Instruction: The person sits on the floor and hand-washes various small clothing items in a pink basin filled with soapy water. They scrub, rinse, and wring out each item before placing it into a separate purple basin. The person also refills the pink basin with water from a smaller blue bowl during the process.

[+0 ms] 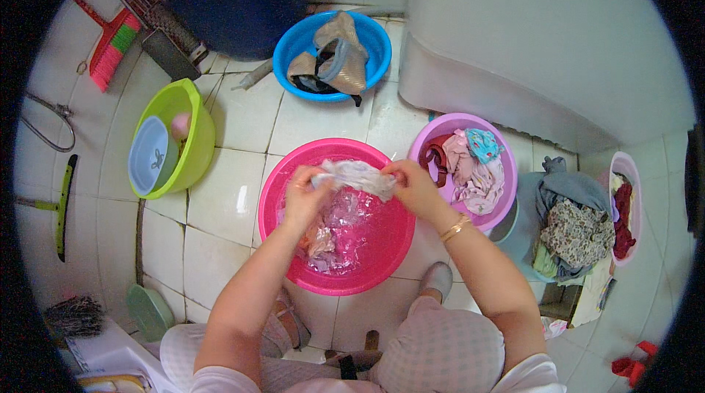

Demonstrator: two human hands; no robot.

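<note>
A wet whitish cloth is stretched between my two hands, over the far part of a pink plastic basin. My left hand grips its left end, and my right hand pinches its right end. Below the cloth, the basin holds water with glints on its surface. A peach-coloured fabric piece lies in the water at the left side. A bracelet circles my right wrist.
A purple basin of clothes stands close on the right, before a heaped laundry bucket. Beyond sits a blue basin with a woven bag. At left are a green basin, a broom and a squeegee.
</note>
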